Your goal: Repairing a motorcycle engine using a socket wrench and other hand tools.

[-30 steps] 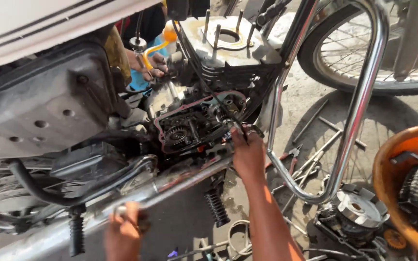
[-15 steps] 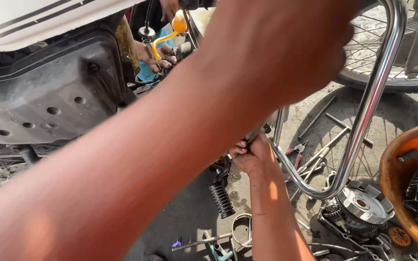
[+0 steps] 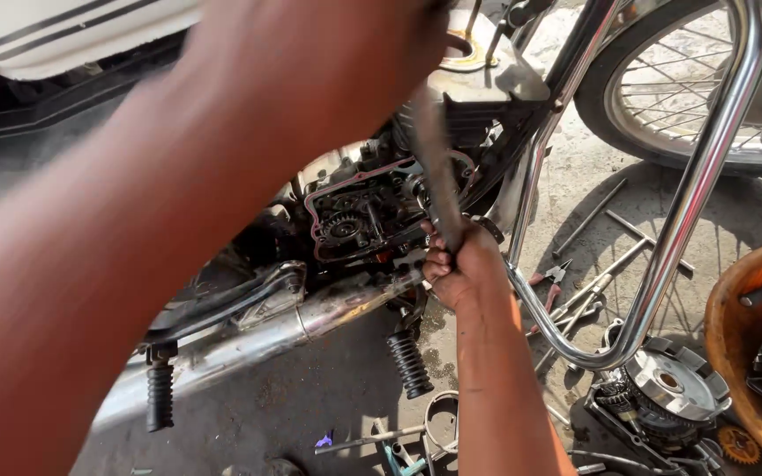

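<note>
A motorcycle lies opened up, its engine point(image 3: 359, 216) uncovered with gears and a pink gasket rim showing. My right hand point(image 3: 456, 269) is a closed fist at the engine's lower right edge, wrapped around the lower end of a dark, motion-blurred rod point(image 3: 434, 167) that rises toward the cylinder. My left arm sweeps across the view from the bottom left. My left hand point(image 3: 354, 44) is blurred at the top centre, close to the rod's upper end, and its grip is hidden.
A chrome exhaust pipe point(image 3: 249, 339) and two rubber footpegs point(image 3: 409, 363) lie below the engine. A chrome crash guard point(image 3: 663, 264) curves to the right of my hand. Loose hand tools point(image 3: 588, 282), a clutch assembly point(image 3: 672, 388), an orange basin point(image 3: 734, 353) and a spoked wheel point(image 3: 690, 97) sit on the ground.
My left arm has risen from low near the exhaust to across the view, up toward the cylinder. My right hand stays at the engine's lower edge. The camera has moved closer.
</note>
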